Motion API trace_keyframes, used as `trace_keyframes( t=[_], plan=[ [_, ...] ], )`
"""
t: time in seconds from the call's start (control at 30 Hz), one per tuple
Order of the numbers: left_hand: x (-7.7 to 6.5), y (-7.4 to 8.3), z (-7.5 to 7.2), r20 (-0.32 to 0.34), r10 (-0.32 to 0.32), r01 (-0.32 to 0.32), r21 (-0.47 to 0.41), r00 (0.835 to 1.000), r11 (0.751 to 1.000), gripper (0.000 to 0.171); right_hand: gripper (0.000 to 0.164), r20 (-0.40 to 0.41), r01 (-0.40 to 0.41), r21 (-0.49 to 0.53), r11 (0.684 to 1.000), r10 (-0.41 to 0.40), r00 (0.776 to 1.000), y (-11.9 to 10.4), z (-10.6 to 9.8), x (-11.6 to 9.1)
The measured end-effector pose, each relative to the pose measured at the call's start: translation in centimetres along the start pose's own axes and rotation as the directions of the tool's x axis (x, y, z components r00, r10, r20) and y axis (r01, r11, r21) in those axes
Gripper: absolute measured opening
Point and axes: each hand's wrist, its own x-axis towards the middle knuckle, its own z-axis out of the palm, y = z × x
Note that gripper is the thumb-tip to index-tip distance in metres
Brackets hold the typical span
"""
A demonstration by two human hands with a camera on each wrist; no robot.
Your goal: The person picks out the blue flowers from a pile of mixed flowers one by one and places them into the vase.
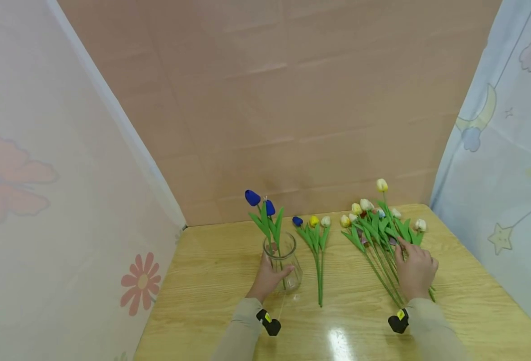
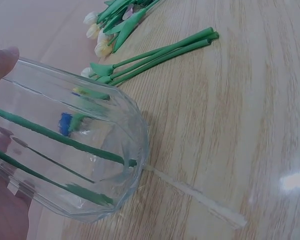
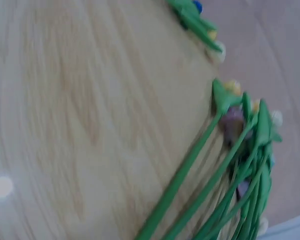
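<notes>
My left hand [image 1: 269, 277] grips a clear glass vase [image 1: 294, 273], thumb on its near side. Two blue tulips [image 1: 253, 197] stand in the vase, and their green stems [image 2: 65, 138] show through the glass in the left wrist view. On the right, my right hand [image 1: 415, 268] pinches the stem of a yellow-and-white tulip [image 1: 381, 185], whose head rises above the others. Beneath that hand a pile of tulips [image 1: 373, 228] lies with white, yellow and purple heads. The right wrist view shows the pile's stems [image 3: 185, 175], but not the hand.
Between vase and pile lie three tulips [image 1: 320, 265], blue, yellow and white, stems toward me. The wooden table [image 1: 211, 265] meets a brown backdrop [image 1: 274, 125] behind. Patterned cloths hang at the left [image 1: 67, 200] and right [image 1: 495, 180].
</notes>
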Motion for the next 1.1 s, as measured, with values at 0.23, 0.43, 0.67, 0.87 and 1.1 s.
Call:
trace_keyframes(
  t=[0.23, 0.43, 0.67, 0.87, 1.1],
  plan=[
    [0.5, -1.6, 0.2, -0.018, 0.001, -0.001, -0.006, 1.000, 1.000, 0.088, 0.026, 0.154, 0.046, -0.110, 0.993, -0.029, 0.988, 3.3, 0.7, -0.3],
    [1.1, -3.8, 0.4, -0.024, 0.000, 0.001, 0.040, 1.000, 0.999, 0.093, 0.022, 0.282, 0.080, -0.169, 0.982, -0.029, 0.959, 4.7, 1.3, -1.4],
    [0.7, -2.3, 0.0, -0.002, 0.011, -0.011, -0.005, 1.000, 1.000, 0.090, 0.031, 0.302, 0.042, -0.080, 0.996, -0.015, 0.953, 2.3, 2.0, -0.1],
    [0.3, -0.5, -0.4, 0.018, -0.010, 0.010, -0.009, 1.000, 1.000, 0.088, 0.022, 0.255, 0.150, 0.072, 0.986, -0.164, 0.953, -3.9, 4.4, 1.3],
    [0.2, -0.3, -0.2, 0.021, 0.001, -0.001, -0.005, 1.000, 1.000, 0.088, 0.019, 0.541, 0.107, 0.131, 0.986, -0.162, 0.825, -10.1, 7.0, -1.7]
  ],
)
